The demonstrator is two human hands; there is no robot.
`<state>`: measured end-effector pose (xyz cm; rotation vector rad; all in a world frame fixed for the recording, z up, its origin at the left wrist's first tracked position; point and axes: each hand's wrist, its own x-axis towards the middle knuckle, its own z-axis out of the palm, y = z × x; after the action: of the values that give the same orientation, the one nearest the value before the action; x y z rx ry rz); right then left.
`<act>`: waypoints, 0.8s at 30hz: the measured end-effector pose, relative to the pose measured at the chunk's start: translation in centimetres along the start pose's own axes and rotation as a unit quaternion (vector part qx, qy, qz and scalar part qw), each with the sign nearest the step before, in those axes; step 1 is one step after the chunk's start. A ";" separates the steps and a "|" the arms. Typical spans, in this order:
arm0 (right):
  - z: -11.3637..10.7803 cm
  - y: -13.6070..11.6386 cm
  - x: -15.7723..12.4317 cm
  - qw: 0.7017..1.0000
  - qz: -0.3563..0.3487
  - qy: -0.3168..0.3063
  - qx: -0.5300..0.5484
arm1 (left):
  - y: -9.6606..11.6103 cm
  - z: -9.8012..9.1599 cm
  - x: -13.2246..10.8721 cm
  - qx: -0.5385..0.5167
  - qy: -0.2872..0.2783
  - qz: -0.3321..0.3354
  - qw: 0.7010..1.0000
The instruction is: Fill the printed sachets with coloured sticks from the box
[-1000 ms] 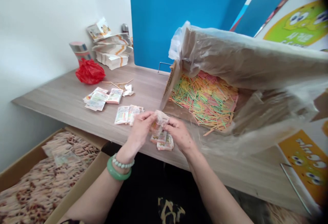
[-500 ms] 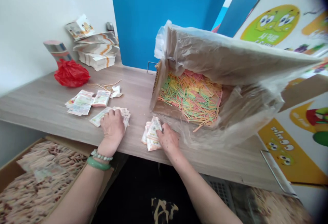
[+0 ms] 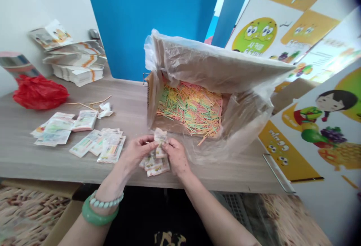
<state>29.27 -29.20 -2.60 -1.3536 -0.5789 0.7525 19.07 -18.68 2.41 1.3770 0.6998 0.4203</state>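
Observation:
Between my two hands, a small printed packet (image 3: 160, 141) is pinched at its sides, held just above the table. My left hand (image 3: 141, 150), with a beaded bracelet and a green bangle at the wrist, grips its left edge. The right edge is in the fingers of my right hand (image 3: 177, 156). Several more packets (image 3: 154, 166) lie in a small pile right under it. To the left, a spread of clear-fronted packets (image 3: 111, 148) shows coloured sticks inside. Behind my right hand, an open carton lined with clear plastic holds many thin coloured sticks (image 3: 191, 107).
A red plastic bag (image 3: 39, 92), a stack of flat white cartons (image 3: 77, 67) and crumpled white paper (image 3: 105, 110) are on the table's left. Printed boxes (image 3: 324, 126) stand at the right. Below the table's front edge, a carton of packets (image 3: 31, 216) sits at left.
The view has turned to the right. My left hand has left the spread of packets and come over to my right hand. Both hands now hold one packet above the small pile.

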 end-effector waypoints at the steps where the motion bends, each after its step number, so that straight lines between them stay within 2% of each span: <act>1: -0.1 -0.3 0.3 1.000 -0.002 -0.019 0.002 | 0.2 0.7 0.2 -0.045 -0.014 -0.012 0.999; 4: -2.7 -2.2 1.3 0.991 -0.054 -0.045 -0.117 | 0.4 2.1 0.7 -0.125 0.001 -0.030 0.992; 6: -6.1 -3.7 1.9 0.955 -0.103 -0.019 -0.279 | 0.4 2.2 1.0 -0.150 0.018 -0.040 0.988; 7: -8.0 -4.3 2.0 0.917 -0.124 0.006 -0.379 | 0.4 2.1 1.0 -0.160 0.030 -0.042 0.986; 8: -9.9 -4.8 2.1 0.862 -0.134 0.019 -0.489 | 0.3 2.0 1.0 -0.165 0.041 -0.041 0.985; 11: -14.0 -5.4 2.0 0.691 -0.099 -0.007 -0.716 | -0.2 2.5 0.9 -0.094 0.037 -0.002 0.995; 13: -15.0 -5.2 1.9 0.622 -0.078 -0.036 -0.778 | -0.6 4.0 0.8 0.062 -0.025 0.079 0.995; 14: -15.1 -5.0 1.9 0.602 -0.077 -0.043 -0.794 | -0.7 5.1 0.8 0.160 -0.074 0.134 0.975; 15: -15.0 -4.9 1.9 0.587 -0.081 -0.046 -0.804 | -1.0 6.3 0.9 0.255 -0.126 0.191 0.940; 17: -14.8 -5.0 2.0 0.567 -0.096 -0.056 -0.816 | -1.6 8.9 1.4 0.404 -0.225 0.279 0.842; 19: -14.8 -5.2 2.2 0.556 -0.110 -0.072 -0.821 | -2.6 10.9 2.2 0.486 -0.286 0.325 0.759; 21: -15.4 -5.5 2.4 0.555 -0.128 -0.094 -0.817 | -4.0 12.0 3.3 0.520 -0.304 0.353 0.716; 23: -16.3 -5.8 2.9 0.570 -0.146 -0.094 -0.803 | -5.3 12.2 4.5 0.525 -0.292 0.373 0.708; 24: -16.9 -6.1 3.3 0.589 -0.152 -0.080 -0.790 | -5.8 12.2 5.2 0.522 -0.285 0.379 0.709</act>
<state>44.93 -37.84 0.82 -2.6675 -1.8199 -0.1982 30.29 -25.32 -3.77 2.7370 -0.3149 0.1631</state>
